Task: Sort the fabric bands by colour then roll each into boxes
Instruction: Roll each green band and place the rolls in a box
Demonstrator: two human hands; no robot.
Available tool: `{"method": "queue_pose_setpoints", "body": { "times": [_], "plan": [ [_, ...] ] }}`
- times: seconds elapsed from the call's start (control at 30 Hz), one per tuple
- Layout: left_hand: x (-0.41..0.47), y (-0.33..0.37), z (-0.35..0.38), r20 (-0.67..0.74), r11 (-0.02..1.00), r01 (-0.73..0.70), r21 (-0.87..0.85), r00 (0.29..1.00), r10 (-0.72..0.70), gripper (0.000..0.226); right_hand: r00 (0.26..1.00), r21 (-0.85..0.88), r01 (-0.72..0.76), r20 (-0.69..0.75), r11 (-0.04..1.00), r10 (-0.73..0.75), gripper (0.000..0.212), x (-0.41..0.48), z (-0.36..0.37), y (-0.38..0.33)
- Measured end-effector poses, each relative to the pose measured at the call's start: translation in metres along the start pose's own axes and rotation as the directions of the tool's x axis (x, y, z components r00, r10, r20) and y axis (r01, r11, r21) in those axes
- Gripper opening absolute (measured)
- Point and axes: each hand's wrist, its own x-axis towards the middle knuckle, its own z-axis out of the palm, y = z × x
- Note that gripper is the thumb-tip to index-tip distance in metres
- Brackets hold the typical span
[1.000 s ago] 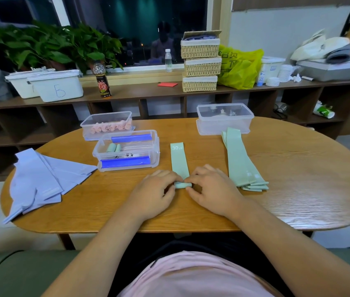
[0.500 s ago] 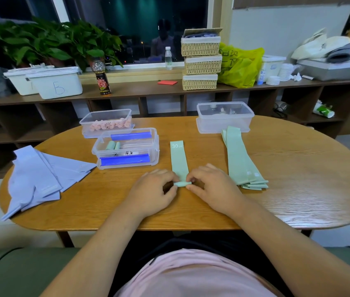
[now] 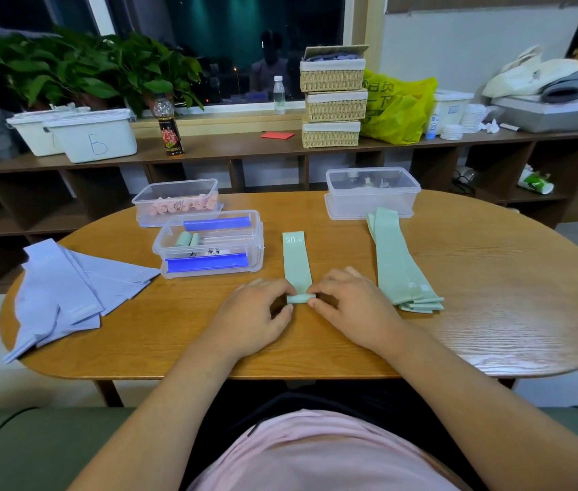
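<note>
Wooden table (image 3: 493, 313) holds a clear box (image 3: 209, 242) with two green rolls inside (blue clips on it). Beside it, left hand (image 3: 255, 313) and right hand (image 3: 354, 306) pinch the rolled near end of a green band (image 3: 296, 260) lying flat.

I can read "30 LB" in white print at the far end of the green band (image 3: 297, 258) lying on the worktop (image 3: 485, 278). On the shelf (image 3: 230, 145) behind, a white bin (image 3: 94, 141) carries one handwritten blue mark, like a "Б" or a 5. The yellow-green bag (image 3: 399, 108) bears large dark characters I cannot make out; the label in the clear box (image 3: 209, 255) is too blurred.
</note>
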Motion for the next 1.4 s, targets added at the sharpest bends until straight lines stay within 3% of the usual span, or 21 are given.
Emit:
{"method": "queue_pose_setpoints", "body": {
  "times": [0.23,0.43,0.67,1.0,1.2,1.4],
  "plan": [
    [0.002,-0.004,0.003,-0.014,1.000,-0.006,0.030,1.000,0.006,0.038,1.000,-0.070,-0.020,0.016,0.997,0.021,0.046,0.000,0.001,-0.002],
    [0.003,-0.003,0.004,-0.005,0.998,0.010,0.054,1.000,-0.010,0.044,0.999,-0.072,0.054,0.001,0.996,-0.054,0.027,-0.005,-0.002,-0.005],
    [0.004,-0.004,0.007,-0.024,0.997,0.061,0.037,0.998,-0.060,0.056,0.999,-0.080,0.020,0.027,0.997,-0.018,0.036,0.004,-0.001,-0.004],
    [0.005,-0.006,0.006,-0.038,0.992,0.121,-0.044,0.992,-0.123,0.049,1.000,-0.042,0.015,0.024,0.999,-0.014,0.024,0.028,0.001,-0.004],
    [0.005,-0.009,0.006,-0.067,0.983,0.155,-0.099,0.985,-0.162,0.046,0.995,0.037,0.103,0.005,0.994,-0.103,0.019,0.005,-0.002,-0.005],
    [0.006,-0.009,0.005,0.050,0.999,0.035,0.012,0.998,-0.035,0.064,0.985,0.069,0.167,0.022,0.984,-0.169,0.021,-0.014,-0.006,-0.008]
  ]
}}
